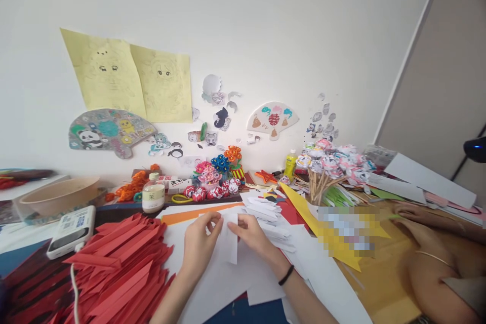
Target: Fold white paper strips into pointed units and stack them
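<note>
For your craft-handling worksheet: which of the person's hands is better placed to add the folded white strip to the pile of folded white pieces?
Probably the right hand: the pile of folded white pieces lies just beyond it, while the left hand, also pinching the white strip, sits farther off.

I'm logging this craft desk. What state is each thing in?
White strip: folded, pinched by both hands.
Left hand: fingers shut on the strip.
Right hand: fingers shut on the strip.
Red strips: folded, piled loosely.
Bottle: upright, capped.
Bowl: upright.
Paper flowers: standing on sticks, bunched.
Yellow drawings: stuck on the wall.
</note>
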Motion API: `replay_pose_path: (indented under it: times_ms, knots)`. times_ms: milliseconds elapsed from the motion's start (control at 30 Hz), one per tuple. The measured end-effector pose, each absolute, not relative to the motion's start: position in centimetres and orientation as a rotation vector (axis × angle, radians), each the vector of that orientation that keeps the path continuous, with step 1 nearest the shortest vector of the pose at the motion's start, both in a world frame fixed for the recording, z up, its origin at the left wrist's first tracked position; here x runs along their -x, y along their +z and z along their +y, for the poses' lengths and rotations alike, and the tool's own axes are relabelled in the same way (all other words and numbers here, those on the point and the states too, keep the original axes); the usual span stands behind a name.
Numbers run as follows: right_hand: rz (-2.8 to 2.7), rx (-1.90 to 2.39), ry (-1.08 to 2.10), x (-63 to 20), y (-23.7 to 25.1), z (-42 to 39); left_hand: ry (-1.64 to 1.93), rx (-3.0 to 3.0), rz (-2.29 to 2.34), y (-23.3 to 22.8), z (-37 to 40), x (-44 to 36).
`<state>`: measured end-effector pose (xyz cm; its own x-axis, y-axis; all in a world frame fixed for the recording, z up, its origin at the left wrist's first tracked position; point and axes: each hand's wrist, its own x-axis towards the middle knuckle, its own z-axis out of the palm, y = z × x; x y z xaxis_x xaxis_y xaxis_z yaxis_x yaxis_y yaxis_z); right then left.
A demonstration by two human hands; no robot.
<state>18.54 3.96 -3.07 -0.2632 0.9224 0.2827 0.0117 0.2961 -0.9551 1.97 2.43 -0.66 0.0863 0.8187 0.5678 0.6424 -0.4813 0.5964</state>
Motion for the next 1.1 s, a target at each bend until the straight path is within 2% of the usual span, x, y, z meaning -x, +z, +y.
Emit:
replay_pose_path:
  times_ms: [200,300,467,667,800,1100]
  knots:
    - [-1.525,0.912,1.100,-18.3,-2.9,3.9,1.445,-2.781,1.443,-1.2,1.9,-1.7]
    - [-1.523,0.905,1.076,-18.1,-2.7,3.7,1.476,-2.858,1.336,-1.0,1.8,-1.9]
    - [-1.546,0.858,1.078,-18.1,-2.6,3.5,1.465,-2.370,1.281,-0.1,2.0,-2.1]
    - [-1.647,0.923,0.871,-18.2,-2.1,3.1,1.315,-1.753,1.220,-0.1,3.0,-1.6]
    - [-1.686,0.953,0.793,-18.2,-1.9,3.1,1.234,-1.658,1.094,-0.1,3.0,-1.5]
    - [-1.695,1.008,0.789,-18.3,-2.4,3.5,1.313,-1.687,1.182,-0.1,3.0,-1.7]
